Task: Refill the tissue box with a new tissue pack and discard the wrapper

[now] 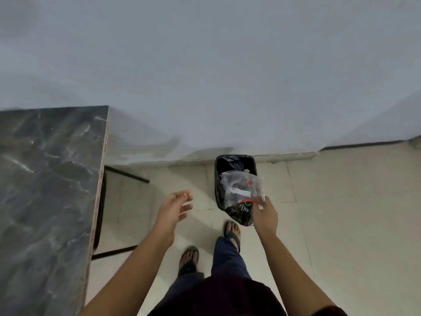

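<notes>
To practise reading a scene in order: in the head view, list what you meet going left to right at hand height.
Marble-patterned table → left hand, open and empty → black-lined bin → right hand, holding the clear wrapper over the bin.

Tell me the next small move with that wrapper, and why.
Probably lower it a little and let go. The right hand pinches the clear wrapper right over the open black-lined bin, so it should fall inside; the left hand is empty.
</notes>
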